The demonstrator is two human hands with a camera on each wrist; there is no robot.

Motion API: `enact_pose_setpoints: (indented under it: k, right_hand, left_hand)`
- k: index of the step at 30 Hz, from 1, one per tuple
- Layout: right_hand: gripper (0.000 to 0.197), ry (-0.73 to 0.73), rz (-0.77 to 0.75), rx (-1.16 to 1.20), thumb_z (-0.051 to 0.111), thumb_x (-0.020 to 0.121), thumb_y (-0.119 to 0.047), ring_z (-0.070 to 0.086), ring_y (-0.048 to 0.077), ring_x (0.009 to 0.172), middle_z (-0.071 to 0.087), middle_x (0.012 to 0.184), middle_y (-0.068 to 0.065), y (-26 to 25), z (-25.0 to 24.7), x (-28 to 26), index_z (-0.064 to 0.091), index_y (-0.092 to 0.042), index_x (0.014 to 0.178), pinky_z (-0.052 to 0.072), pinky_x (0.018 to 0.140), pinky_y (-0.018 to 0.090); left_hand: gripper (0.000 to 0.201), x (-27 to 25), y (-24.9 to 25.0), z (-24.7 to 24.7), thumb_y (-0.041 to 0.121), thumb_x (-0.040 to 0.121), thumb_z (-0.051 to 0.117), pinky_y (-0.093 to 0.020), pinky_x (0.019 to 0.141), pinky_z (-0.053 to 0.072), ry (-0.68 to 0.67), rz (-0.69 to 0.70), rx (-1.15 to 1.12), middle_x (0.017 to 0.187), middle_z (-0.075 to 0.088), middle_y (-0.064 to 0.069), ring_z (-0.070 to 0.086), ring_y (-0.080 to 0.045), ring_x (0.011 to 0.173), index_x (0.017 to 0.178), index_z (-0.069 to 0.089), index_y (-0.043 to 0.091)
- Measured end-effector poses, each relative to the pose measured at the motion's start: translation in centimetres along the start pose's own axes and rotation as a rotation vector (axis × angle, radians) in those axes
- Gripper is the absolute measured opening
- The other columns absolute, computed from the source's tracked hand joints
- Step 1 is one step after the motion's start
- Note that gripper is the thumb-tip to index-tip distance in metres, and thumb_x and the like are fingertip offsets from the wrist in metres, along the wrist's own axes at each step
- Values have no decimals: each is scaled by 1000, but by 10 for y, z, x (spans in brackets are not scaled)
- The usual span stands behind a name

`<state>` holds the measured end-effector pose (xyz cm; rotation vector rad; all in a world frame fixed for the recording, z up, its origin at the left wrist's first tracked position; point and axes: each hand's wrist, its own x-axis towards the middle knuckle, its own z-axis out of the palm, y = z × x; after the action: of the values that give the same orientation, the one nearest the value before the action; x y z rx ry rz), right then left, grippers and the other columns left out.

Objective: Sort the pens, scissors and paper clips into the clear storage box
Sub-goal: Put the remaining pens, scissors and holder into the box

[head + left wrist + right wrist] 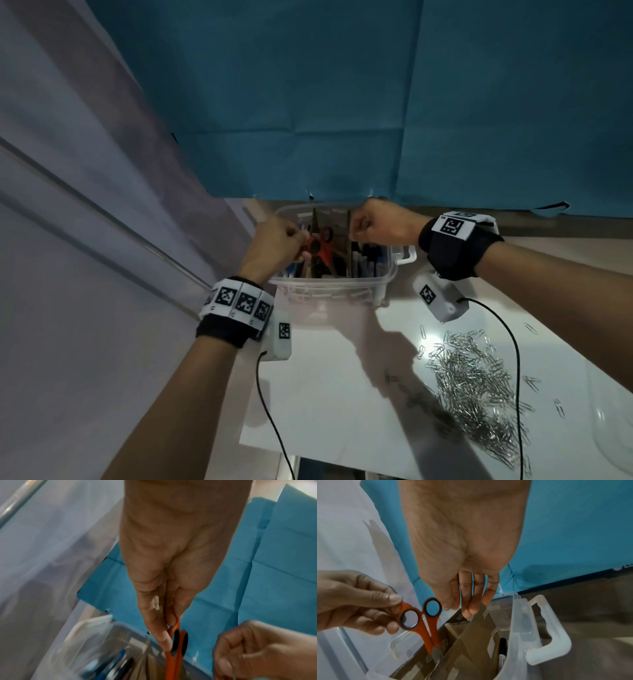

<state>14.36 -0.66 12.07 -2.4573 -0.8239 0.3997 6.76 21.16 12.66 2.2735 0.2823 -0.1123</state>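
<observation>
The clear storage box (329, 286) (515, 642) (102, 635) stands at the back of the white table, split by cardboard dividers (471, 642). Pens (366, 263) (120, 662) stand in its side compartments. My left hand (298, 240) (169, 628) (390, 609) pinches one handle ring of the orange scissors (323, 255) (176, 649) (426, 637), whose blades point down into the middle compartment. My right hand (359, 229) (467, 608) (240, 653) has its curled fingertips on the top edge of a divider. A heap of silver paper clips (472, 380) lies on the table at the right.
Loose clips (422, 332) lie around the heap. Black cables (513, 346) run from both wrist cameras across the table. A blue cloth (342, 102) hangs behind the box, a pale wall (85, 205) is left. Something clear and curved (613, 428) sits at the right edge.
</observation>
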Motion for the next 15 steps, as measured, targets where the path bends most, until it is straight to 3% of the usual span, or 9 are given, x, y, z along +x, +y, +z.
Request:
enact_pose_setpoints:
  k: [3, 7, 9, 12, 15]
  right_hand:
    - [11, -1, 1, -4, 68, 89, -21, 68, 18, 83, 74, 89, 1, -1, 2, 0, 75, -12, 90, 57, 77, 34]
    - [10, 0, 4, -1, 69, 89, -21, 68, 17, 82, 74, 88, 0, -2, 2, 0, 75, -13, 90, 56, 75, 32]
    - [9, 0, 5, 3, 69, 89, -20, 67, 16, 80, 73, 86, 0, -2, 0, 0, 75, -14, 88, 55, 72, 29]
    - [9, -3, 8, 11, 69, 88, -20, 68, 16, 79, 73, 84, -1, 0, -4, -3, 75, -14, 87, 53, 70, 27]
    - [11, -10, 30, 4, 66, 89, -18, 68, 15, 78, 75, 85, 1, 4, -14, -10, 75, -13, 86, 54, 71, 28]
  left_hand:
    - [25, -1, -9, 19, 17, 100, 61, -12, 54, 51, -25, -42, 93, 71, 74, -8, 65, -6, 53, 80, 72, 5]
    - [25, 2, -9, 30, 22, 95, 67, -15, 46, 33, -19, -24, 252, 63, 62, -2, 54, -8, 53, 77, 71, 5]
    - [29, 9, -8, 28, 29, 89, 74, -23, 49, 37, -5, -58, 318, 61, 58, -1, 57, -15, 56, 70, 64, 10]
    - [36, 19, -8, 21, 37, 80, 81, -31, 64, 49, -10, -114, 401, 76, 64, -6, 65, -25, 75, 70, 56, 13]
    - [33, 23, -7, 18, 36, 84, 77, -28, 61, 47, -87, -141, 450, 78, 67, -6, 64, -19, 71, 71, 54, 16]
